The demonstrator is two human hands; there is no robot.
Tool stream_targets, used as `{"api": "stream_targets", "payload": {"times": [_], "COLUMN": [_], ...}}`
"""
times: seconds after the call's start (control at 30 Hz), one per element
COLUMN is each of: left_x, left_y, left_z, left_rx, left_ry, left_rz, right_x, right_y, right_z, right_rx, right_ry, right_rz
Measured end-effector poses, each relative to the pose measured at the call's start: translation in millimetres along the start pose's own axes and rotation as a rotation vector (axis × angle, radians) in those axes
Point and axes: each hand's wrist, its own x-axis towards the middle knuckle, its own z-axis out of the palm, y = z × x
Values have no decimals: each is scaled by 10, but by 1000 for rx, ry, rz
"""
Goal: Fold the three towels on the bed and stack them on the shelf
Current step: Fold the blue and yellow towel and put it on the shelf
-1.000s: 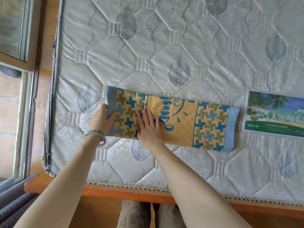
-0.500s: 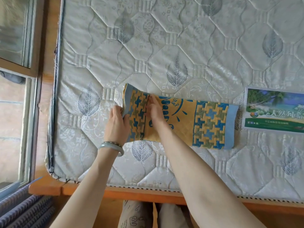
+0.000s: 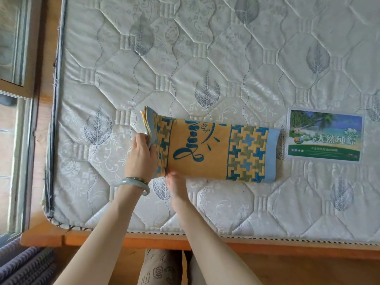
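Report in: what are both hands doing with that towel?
Left hand grips raised left end of towel. Right hand at its near edge, grip unclear. Rest of towel flat on mattress. Printed label just past its right end.

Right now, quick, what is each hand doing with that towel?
Left hand: holds the raised left end of the towel.
Right hand: fingertips at its near edge; blurred, cannot tell if it pinches.

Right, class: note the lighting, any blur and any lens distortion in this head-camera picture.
Head view: soft, even daylight with only faint shadows; a mild sheen on the mattress, whose left edge bows, a wide-angle effect; the right hand is motion-blurred, while the print on the towel is sharp.
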Motion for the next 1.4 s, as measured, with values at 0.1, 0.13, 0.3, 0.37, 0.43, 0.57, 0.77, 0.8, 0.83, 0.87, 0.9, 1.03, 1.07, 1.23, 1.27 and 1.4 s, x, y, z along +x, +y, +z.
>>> {"api": "stream_targets", "payload": {"times": [0.1,0.13,0.3,0.37,0.43,0.57,0.77,0.8,0.83,0.87,0.9,1.03,1.07,1.23,1.27,1.4], "left_x": [-34,-56,-256,-317,-344,-207,186,243,288,317,328,250,233,226,225,319], "left_y": [116,173,587,638,574,227,-43,-40,-14,8,15,36,35,35,2,-133], "left_z": [21,60,379,513,556,687,851,874,889,909,938,1090,1128,1179,1166,1067], "left_rx": [-26,-29,-46,-112,-231,-7,485,539,582,619,649,742,767,750,727,722], "left_ry": [-16,-29,-141,-305,-481,-328,-478,-504,-524,-525,-524,-541,-535,-427,-409,-482], "left_rz": [-11,-17,110,158,189,288,490,515,533,549,556,496,483,526,534,527], "right_x": [-27,-39,-106,-96,-7,265,543,571,588,624,643,721,718,758,821,1048], "right_y": [-422,-543,-868,-871,-808,-663,-507,-499,-498,-484,-481,-446,-418,-355,-342,-262], "right_z": [-151,-203,-427,-588,-787,-1109,-1305,-1314,-1327,-1349,-1362,-1344,-1314,-1100,-1089,-1242], "right_rx": [124,166,86,108,77,-132,-208,-204,-204,-213,-218,-225,-320,-1214,-1280,-1459], "right_ry": [-24,-58,-56,60,172,372,416,415,420,432,447,541,598,501,443,354], "right_rz": [-168,-216,-316,-284,-260,-286,-308,-317,-327,-338,-354,-363,-419,-979,-967,-852]}}
